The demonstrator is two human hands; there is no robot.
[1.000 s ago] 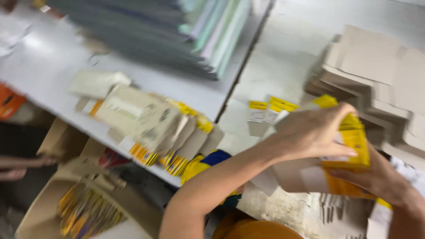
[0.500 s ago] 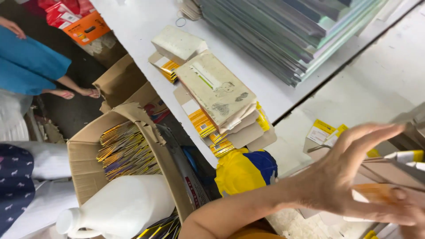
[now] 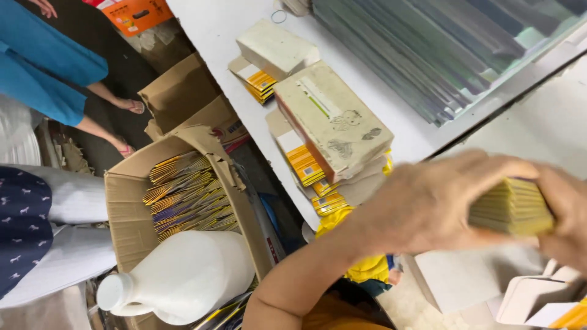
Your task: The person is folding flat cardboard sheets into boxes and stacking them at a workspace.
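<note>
White worktop (image 3: 220, 27), scuffed, carries flattened cartons (image 3: 333, 122) and a slanting pile of grey-green sheets (image 3: 440, 49). Left hand (image 3: 440, 208) and right hand (image 3: 565, 214) clasp a yellow-edged stack (image 3: 510, 208) between them, above the worktop's near edge. On the dark floor: an open box (image 3: 128, 220) of yellow packs, a white jug (image 3: 183, 278).

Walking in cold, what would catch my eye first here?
First the left hand and right hand, at right, clasping a yellow-edged stack of flat cards between them. Then, lower left, the white plastic jug beside an open cardboard box packed with flat packets.
</note>
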